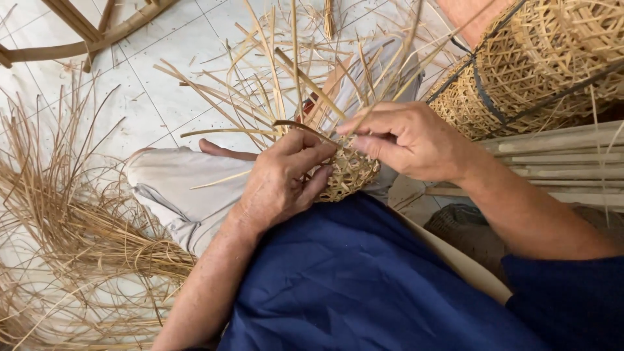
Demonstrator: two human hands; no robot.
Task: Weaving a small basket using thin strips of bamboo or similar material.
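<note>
A small woven bamboo basket base rests on my lap, with many loose flat strips fanning up and away from it. My left hand grips the near left side of the weave, thumb and fingers pinching a darker strip that curves over it. My right hand is on the right side, its fingers closed on a thin strip at the basket's rim. Both hands touch the weave.
A heap of thin bamboo strips lies on the white tiled floor at left. Finished open-weave baskets are stacked at top right above long bamboo poles. A curved wooden frame is at top left.
</note>
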